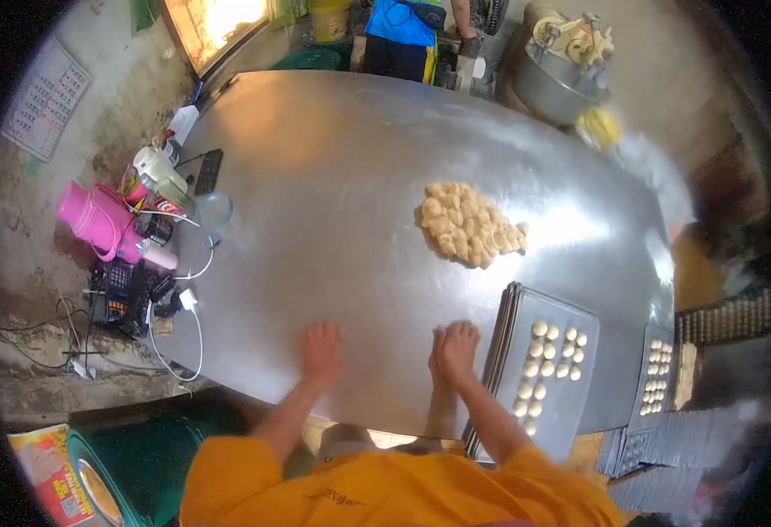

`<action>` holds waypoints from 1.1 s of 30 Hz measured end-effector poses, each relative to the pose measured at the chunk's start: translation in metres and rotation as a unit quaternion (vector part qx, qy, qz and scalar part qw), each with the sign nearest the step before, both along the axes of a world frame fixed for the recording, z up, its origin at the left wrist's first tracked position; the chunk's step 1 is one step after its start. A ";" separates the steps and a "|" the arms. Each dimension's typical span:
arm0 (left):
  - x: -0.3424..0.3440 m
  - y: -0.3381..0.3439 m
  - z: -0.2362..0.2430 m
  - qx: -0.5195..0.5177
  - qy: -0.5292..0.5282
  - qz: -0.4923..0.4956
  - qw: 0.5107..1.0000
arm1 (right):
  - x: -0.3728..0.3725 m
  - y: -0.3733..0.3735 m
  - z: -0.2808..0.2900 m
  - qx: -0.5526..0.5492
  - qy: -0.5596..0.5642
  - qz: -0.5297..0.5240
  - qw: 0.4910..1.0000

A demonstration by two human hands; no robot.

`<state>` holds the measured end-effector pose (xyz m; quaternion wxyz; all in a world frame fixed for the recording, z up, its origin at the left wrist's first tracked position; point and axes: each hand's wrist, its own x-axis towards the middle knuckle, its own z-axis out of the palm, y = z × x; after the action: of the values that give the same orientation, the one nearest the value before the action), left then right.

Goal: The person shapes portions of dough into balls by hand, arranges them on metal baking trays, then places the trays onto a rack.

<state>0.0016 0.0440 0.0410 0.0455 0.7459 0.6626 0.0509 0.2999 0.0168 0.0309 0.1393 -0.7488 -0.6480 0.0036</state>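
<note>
From the head view, my left hand point(322, 350) lies flat and spread on the bare steel desk point(333, 176) in the lower middle of the frame, palm down, holding nothing. My right hand point(456, 349) rests just to the right of it, fingers together and pressed on the desk surface; whether a small piece of dough sits under the palm I cannot tell. Just beside my right hand, touching distance to its right, is a stack of dark baking trays point(513, 325), the top one carrying rows of small pale dough balls point(551, 356). Above both hands, well apart, a heap of dough pieces point(466, 224) sits on the desk at centre right. Further right, a second tray of dough balls point(656, 378) lies near the frame's edge. At the left side of the frame a pink jug point(96, 220) and tangled white cables point(194, 307) crowd the desk's edge. At the top another person in a blue top point(400, 25) stands beyond the desk.
</note>
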 end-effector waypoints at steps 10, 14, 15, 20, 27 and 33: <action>-0.020 0.010 -0.057 0.146 0.067 -0.067 0.985 | -0.019 -0.004 -0.004 0.012 0.062 0.040 0.997; 0.039 0.047 -0.033 0.080 -0.032 -0.097 0.992 | -0.039 0.046 -0.013 0.071 0.139 0.221 0.963; 0.025 0.072 -0.029 0.015 -0.063 -0.099 0.993 | -0.032 0.067 -0.009 0.044 0.131 0.246 0.959; -0.033 0.021 -0.053 0.043 -0.127 0.017 0.991 | 0.036 0.013 -0.043 0.028 0.032 0.143 0.989; 0.042 -0.002 -0.045 0.064 -0.185 -0.056 0.979 | -0.025 0.004 -0.046 0.019 0.078 0.213 0.974; -0.038 0.029 -0.050 0.014 -0.162 -0.012 0.987 | 0.016 0.013 -0.002 -0.015 0.094 0.194 0.976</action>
<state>-0.0368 0.0734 -0.0090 0.1427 0.7359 0.6369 0.1800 0.3162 0.0299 0.0291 0.1853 -0.6069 -0.7649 0.1109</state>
